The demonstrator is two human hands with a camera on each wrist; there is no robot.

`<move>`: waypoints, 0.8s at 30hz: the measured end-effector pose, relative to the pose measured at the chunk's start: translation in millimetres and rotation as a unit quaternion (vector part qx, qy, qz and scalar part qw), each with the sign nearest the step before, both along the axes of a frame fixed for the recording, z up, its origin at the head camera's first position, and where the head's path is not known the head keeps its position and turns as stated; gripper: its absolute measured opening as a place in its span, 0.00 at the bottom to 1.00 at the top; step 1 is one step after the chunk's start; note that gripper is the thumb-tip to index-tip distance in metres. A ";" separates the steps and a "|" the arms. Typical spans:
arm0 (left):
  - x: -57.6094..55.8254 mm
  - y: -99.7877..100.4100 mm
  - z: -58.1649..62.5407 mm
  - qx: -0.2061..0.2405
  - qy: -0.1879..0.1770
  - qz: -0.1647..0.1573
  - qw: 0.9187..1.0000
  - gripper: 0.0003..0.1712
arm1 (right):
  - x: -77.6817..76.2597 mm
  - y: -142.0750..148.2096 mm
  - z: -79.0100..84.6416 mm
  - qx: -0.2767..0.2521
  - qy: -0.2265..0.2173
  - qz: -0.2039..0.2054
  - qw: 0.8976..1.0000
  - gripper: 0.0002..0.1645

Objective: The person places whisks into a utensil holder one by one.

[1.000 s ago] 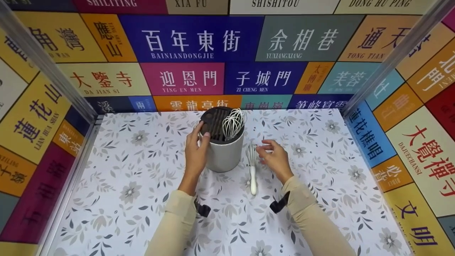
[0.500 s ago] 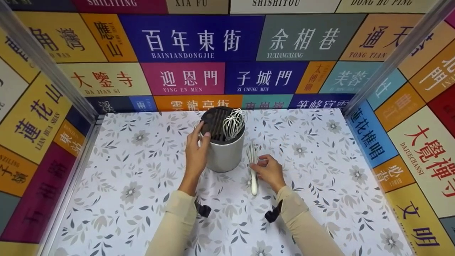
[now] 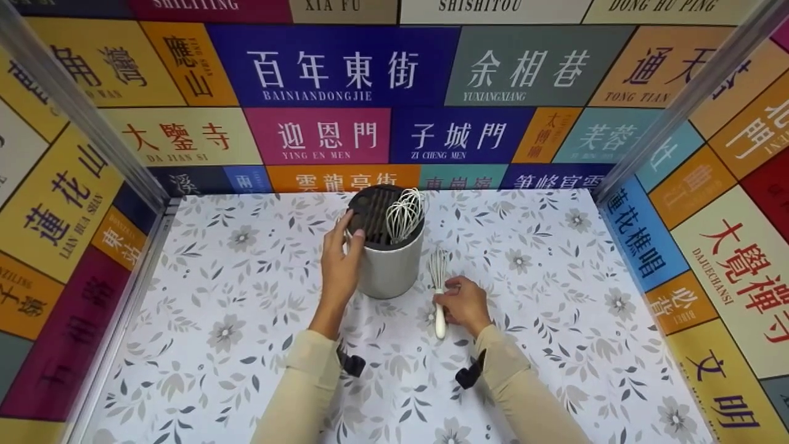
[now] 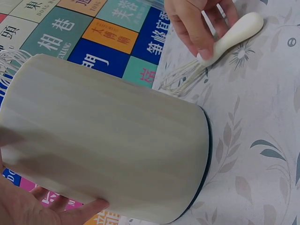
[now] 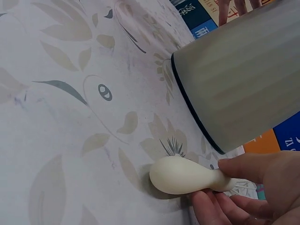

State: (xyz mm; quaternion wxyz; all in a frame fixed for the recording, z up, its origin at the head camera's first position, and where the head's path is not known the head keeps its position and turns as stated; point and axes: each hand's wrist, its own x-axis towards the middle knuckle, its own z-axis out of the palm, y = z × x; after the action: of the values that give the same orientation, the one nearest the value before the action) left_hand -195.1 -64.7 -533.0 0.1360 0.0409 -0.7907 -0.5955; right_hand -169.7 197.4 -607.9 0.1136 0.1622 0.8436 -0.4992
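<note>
A pale grey cylindrical utensil holder [image 3: 389, 271] with a black slotted top stands upright on the table. The wire head of one whisk [image 3: 404, 216] sticks up out of its right part, the handle hidden inside. My left hand [image 3: 340, 262] rests against the holder's left side, fingers fairly straight near the top rim. Right of the holder, a smaller whisk [image 5: 180, 176] with a cream handle lies with its wires pointing away from me. My right hand [image 3: 465, 302] pinches that handle just below the wires, thumb on one side and fingers on the other.
A white cloth with grey flowers and leaves covers the table [image 3: 228, 376]. Panels with colourful street-name signs [image 3: 333, 68] rise at the back and both sides, with clear plastic posts at the corners. Each wrist carries a small black camera [image 3: 471, 373].
My right hand has come down and toward me from beside the small whisk's wires and now pinches its handle. The left hand and the holder have stayed put.
</note>
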 end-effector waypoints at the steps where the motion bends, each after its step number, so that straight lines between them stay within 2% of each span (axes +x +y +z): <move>1: 0.1 0.0 0.4 0.001 0.000 0.000 1.000 0.28 | -0.2 0.1 0.5 -0.006 -0.004 0.000 1.000 0.27; 8: 1.5 0.2 1.2 -0.001 -0.006 0.004 1.000 0.27 | -0.9 2.8 3.7 -0.072 -0.050 -0.006 0.996 0.28; 13: 0.8 1.0 0.5 0.003 -0.004 0.003 1.000 0.28 | -2.7 5.3 9.1 -0.128 -0.063 -0.009 0.990 0.30; 19: 0.7 1.8 0.4 0.008 0.002 0.002 1.000 0.27 | -7.4 7.1 23.7 -0.146 -0.059 0.001 0.988 0.33; 24: 1.2 1.4 -0.2 -0.002 0.005 0.003 1.000 0.27 | -14.5 7.4 39.7 -0.175 -0.035 0.005 0.984 0.35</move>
State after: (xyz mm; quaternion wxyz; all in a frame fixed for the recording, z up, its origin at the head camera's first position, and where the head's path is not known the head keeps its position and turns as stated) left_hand -193.9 -63.3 -533.1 0.1422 0.0402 -0.7907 -0.5940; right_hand -184.3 204.8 -568.2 0.1723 0.1525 0.7394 -0.6327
